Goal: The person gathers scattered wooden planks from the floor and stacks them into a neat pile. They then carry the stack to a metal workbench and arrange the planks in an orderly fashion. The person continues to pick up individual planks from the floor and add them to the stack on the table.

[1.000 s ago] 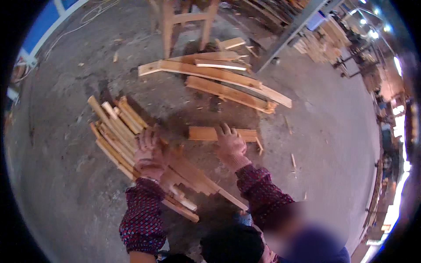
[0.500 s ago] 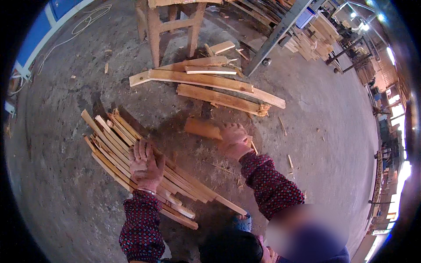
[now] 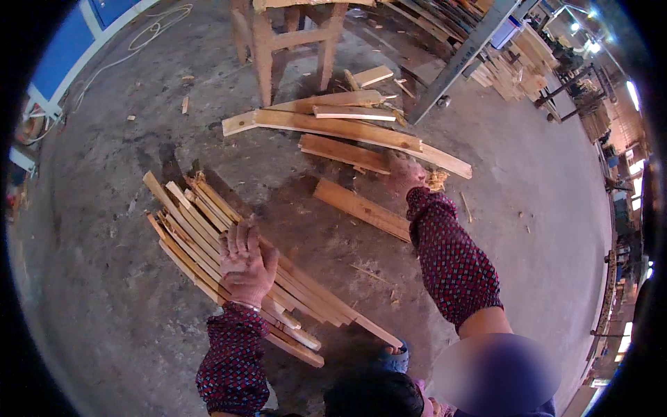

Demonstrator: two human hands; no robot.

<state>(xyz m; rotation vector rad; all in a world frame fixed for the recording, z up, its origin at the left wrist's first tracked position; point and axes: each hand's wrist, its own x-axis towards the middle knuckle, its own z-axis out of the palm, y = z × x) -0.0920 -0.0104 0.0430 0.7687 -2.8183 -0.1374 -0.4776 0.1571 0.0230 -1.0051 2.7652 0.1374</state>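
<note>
Wood strips (image 3: 306, 285), roughly ten, overlap so no exact count; side by side in one bundle on the floor (image 3: 542, 208), left of centre, slanting down toward the person. Left hand (image 3: 248, 267) lies flat across them, palm down, fingers straight and close together, thumb out, not clamped. Right hand (image 3: 406, 170) is at the right end of one reddish board (image 3: 340, 151); fingers partly hidden, cannot tell if closed on it. One loose board (image 3: 361, 208) lies nearer the person, apart from the bundle, right end at the sleeve (image 3: 451, 257). Farther off: one pile of planks (image 3: 333, 127), four at least, near one wooden stand (image 3: 295, 40). One grey metal post (image 3: 462, 66) right of that.
</note>
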